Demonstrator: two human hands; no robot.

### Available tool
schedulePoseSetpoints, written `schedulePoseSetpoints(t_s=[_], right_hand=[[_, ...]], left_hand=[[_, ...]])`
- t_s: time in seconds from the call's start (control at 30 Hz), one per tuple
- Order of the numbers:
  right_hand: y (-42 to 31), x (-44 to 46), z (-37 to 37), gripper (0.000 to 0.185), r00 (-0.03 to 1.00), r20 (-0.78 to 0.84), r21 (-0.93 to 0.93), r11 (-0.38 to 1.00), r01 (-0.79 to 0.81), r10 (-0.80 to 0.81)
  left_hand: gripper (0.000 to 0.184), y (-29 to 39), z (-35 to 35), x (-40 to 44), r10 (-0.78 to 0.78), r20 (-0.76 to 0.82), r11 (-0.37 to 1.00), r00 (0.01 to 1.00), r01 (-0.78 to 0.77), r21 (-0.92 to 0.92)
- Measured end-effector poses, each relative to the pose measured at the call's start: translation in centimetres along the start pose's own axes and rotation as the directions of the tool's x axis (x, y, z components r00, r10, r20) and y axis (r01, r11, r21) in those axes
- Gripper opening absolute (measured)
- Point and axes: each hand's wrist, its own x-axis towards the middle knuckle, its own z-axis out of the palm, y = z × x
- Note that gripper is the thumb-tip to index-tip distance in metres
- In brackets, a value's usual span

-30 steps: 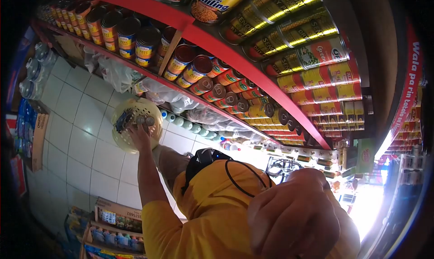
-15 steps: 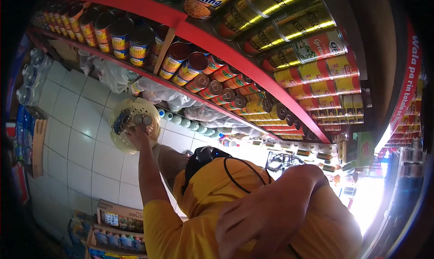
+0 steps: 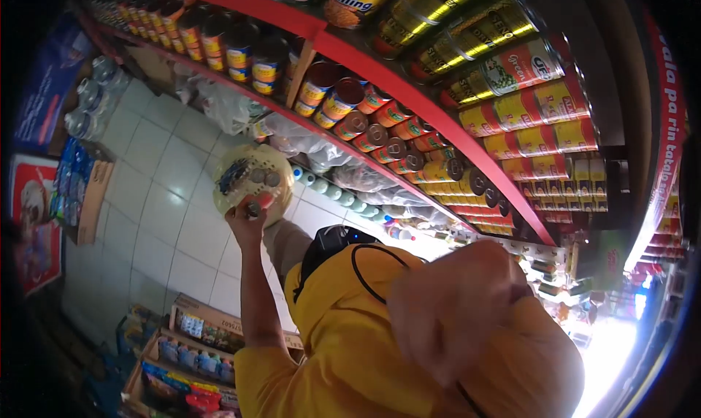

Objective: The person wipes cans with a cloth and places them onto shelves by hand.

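My left hand (image 3: 247, 217) is closed around a small can (image 3: 253, 209), whose round metal end shows, at the near rim of a pale yellow perforated basket (image 3: 223, 171). Inside the basket are two cans (image 3: 264, 177) with their round ends facing up, beside a dark bundle (image 3: 235, 175) that I cannot make out. My right hand (image 3: 445, 308) is in front of my yellow shirt (image 3: 343, 330), smeared by motion, so its fingers are unclear.
A red-edged shelf (image 3: 431, 115) stacked with canned goods runs along the upper right. Plastic bags (image 3: 226, 108) and a row of bottles (image 3: 336, 193) line its foot. Snack boxes (image 3: 193, 352) stand lower left on the tiled floor (image 3: 157, 221). Water bottles (image 3: 95, 100) stand far left.
My left hand has drawn back from inside the basket to its near rim with a can in it. My right hand has shifted right across my chest. The whole view has swung slightly.
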Motion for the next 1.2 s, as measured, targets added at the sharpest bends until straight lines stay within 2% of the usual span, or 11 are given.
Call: schedulePoseSetpoints(t_s=[0.03,0.13,0.2,0.5,0.6,0.7,0.8,0.9,1.0,1.1,1.2], right_hand=[[1.6,0.2,-0.1,0.039,1.000,0.013,-0.069,0.998,-0.015,0.016],[6.8,1.1,1.4,0.049,0.981,-0.022,-0.411,0.893,-0.185,0.193],[10.2,2.0,2.7,0.071,0.987,-0.005,-0.589,0.798,-0.131,0.159],[9.9,1.2,1.3,0.082,0.984,-0.173,-0.823,0.554,-0.127,-0.032],[9.6,-0.5,0.9,0.080,0.955,-0.293,-0.744,0.616,-0.259,0.048],[11.8,-4.4,0.9,0.079,0.794,-0.573,-0.226,0.892,-0.391,0.203],[13.4,-7.4,-0.6,0.073,0.738,-0.672,0.047,0.998,-0.042,0.063],[15.5,-11.5,-1.2,0.074,0.631,-0.721,0.375,0.927,0.006,0.287],[16.2,-13.4,-1.1,0.072,0.607,-0.728,0.465,0.880,0.095,0.319],[17.2,-14.2,-0.7,0.068,0.592,-0.735,0.486,0.866,0.119,0.331],[17.7,-14.5,-0.2,0.066,0.602,-0.739,0.496,0.849,0.184,0.301]], left_hand=[[0.059,2.2,-1.5,-0.9,0.054,-0.042,0.996,0.998,-0.050,0.075],[0.062,8.9,-5.3,-3.4,0.050,0.048,0.936,0.998,-0.030,-0.350],[0.066,14.4,-7.6,-4.1,0.145,0.160,0.882,0.976,-0.054,-0.468],[0.069,26.5,-8.3,-5.8,0.396,0.275,0.846,0.876,-0.231,-0.480],[0.065,27.7,-7.6,-5.9,0.441,0.268,0.848,0.857,-0.301,-0.436],[0.060,26.6,-5.6,-4.4,0.423,0.277,0.800,0.863,-0.212,-0.561],[0.052,26.5,-5.2,-2.9,0.404,0.295,0.723,0.866,-0.105,-0.683],[0.048,27.9,-5.0,-2.1,0.413,0.322,0.713,0.852,-0.082,-0.696],[0.045,28.8,-3.8,-1.3,0.356,0.387,0.672,0.850,0.055,-0.738],[0.052,30.4,-3.7,-0.4,0.239,0.452,0.816,0.860,0.075,-0.573],[0.060,32.5,-3.5,0.4,0.228,0.445,0.924,0.866,-0.048,-0.380]])
